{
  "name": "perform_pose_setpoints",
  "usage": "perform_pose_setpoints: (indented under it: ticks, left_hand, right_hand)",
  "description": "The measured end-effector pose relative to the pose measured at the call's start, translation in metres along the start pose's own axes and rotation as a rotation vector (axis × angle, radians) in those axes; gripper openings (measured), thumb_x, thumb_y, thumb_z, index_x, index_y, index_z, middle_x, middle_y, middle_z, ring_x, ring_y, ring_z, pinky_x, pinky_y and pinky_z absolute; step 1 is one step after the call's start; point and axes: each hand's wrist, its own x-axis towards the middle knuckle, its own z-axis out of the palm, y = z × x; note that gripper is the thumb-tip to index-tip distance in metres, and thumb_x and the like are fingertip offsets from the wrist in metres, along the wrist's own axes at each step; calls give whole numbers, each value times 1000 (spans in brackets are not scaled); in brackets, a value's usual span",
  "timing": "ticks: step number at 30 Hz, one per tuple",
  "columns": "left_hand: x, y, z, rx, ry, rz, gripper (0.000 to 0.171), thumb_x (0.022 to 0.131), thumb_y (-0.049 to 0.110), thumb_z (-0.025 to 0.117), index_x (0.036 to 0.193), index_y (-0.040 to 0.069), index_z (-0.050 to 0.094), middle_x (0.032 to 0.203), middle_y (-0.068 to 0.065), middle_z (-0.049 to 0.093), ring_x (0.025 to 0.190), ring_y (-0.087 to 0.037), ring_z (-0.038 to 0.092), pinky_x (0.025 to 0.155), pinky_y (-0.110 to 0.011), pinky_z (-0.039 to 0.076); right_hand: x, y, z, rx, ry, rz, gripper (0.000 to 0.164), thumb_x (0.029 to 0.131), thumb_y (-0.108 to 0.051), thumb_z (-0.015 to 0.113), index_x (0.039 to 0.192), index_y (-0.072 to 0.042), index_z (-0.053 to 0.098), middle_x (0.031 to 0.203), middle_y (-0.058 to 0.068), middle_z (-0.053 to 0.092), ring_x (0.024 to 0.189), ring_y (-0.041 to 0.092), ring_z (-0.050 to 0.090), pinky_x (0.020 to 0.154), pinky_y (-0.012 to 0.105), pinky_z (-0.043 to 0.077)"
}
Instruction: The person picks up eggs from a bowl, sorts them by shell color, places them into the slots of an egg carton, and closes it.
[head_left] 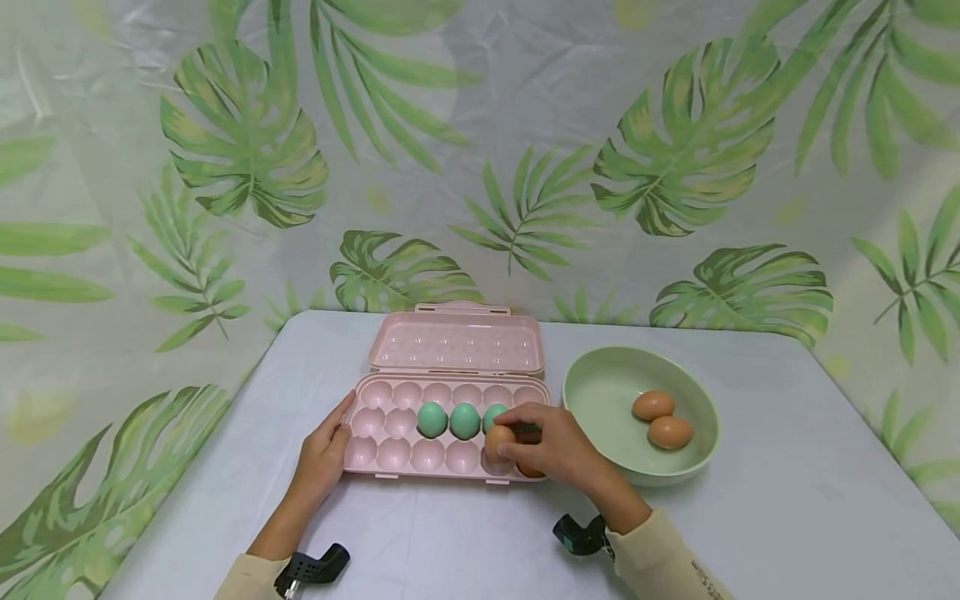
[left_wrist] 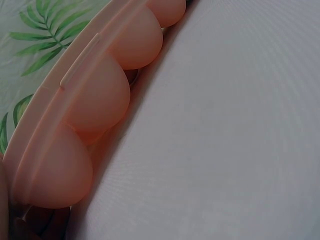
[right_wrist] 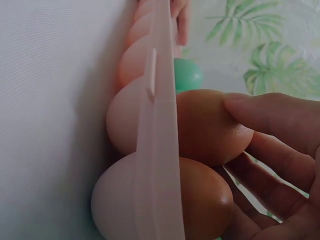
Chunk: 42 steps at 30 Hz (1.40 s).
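Observation:
A pink egg carton (head_left: 408, 477) lies with its lid (head_left: 457, 342) folded back. My left hand (head_left: 321, 454) holds its left end, thumb at the rim and fingertips (left_wrist: 47, 220) showing beneath the end cup. With thumb and fingers, my right hand (head_left: 558, 442) pinches a brown egg (right_wrist: 212, 125) at a front-row cup, second from the right. Another brown egg (right_wrist: 205, 197) sits in the front right corner cup, partly hidden by the hand in the head view. Green eggs (head_left: 465, 422) stand in the middle row, its right end covered by my right fingers.
A light green bowl (head_left: 600, 400) stands just right of the carton, with two brown eggs (head_left: 670, 432) in it. A white cloth covers the table (head_left: 420, 542). Behind hangs a leaf-patterned sheet (head_left: 525, 108). Black wrist cameras (head_left: 311, 568) sit at both sleeves.

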Motion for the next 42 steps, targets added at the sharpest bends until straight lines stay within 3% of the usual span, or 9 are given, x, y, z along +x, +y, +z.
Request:
perform_pose_setpoints:
  ticks: [29, 42]
  left_hand:
    - [2, 0, 1, -21, -3, 0, 48, 100, 8, 37, 148, 10, 39, 151, -8, 38, 141, -26, 30, 116, -44, 25]
    - [2, 2, 0, -12, -9, -1, 48, 100, 7, 38, 148, 10, 40, 151, -9, 39, 141, -27, 32, 116, -44, 24]
  right_hand:
    - [1, 2, 3, -218, 31, -3, 26, 78, -11, 78, 104, -9, 74, 99, 1, 70, 86, 13, 68, 78, 35, 58]
    - [1, 0, 4, -211, 27, 19, 18, 80, -12, 77, 98, -11, 75, 94, -1, 70, 83, 14, 69, 76, 36, 59]
